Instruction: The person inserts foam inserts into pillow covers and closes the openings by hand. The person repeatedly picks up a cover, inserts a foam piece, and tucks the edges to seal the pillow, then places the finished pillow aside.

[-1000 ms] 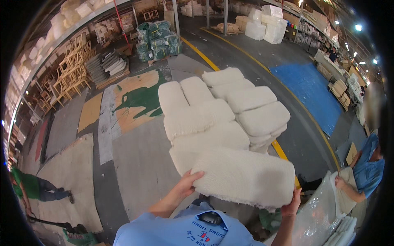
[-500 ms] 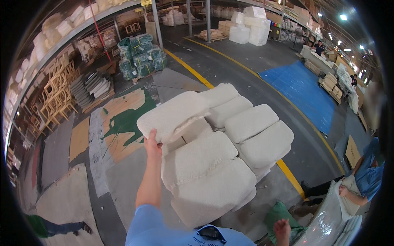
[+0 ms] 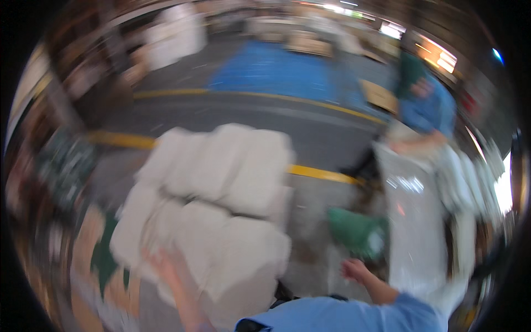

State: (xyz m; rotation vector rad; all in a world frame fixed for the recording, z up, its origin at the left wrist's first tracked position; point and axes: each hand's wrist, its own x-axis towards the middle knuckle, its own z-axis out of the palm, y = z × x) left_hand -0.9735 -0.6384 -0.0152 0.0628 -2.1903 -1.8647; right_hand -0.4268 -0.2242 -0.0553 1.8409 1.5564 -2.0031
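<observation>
Pale off-white cushions lie in a stacked pile in front of me, all blurred by motion. At the pile's near left side, my left hand is against or just over a cushion; its smeared fingers look stretched out, not wrapped round anything. Whether the palm touches the fabric I cannot tell. My right hand hangs to the right of the pile, apart from it, with fingers curled in and nothing visible in them. A green bag lies beyond that hand.
To the right, a person in blue handles pale material over a table covered in clear plastic. Yellow floor lines run behind the pile. A blue sheet and white wrapped stacks are farther off. Green bundles stand left.
My view has swung to the right and blurred. The cushion my left hand gripped and held raised at one end now lies down on the pile, and that hand's fingers look loosened.
</observation>
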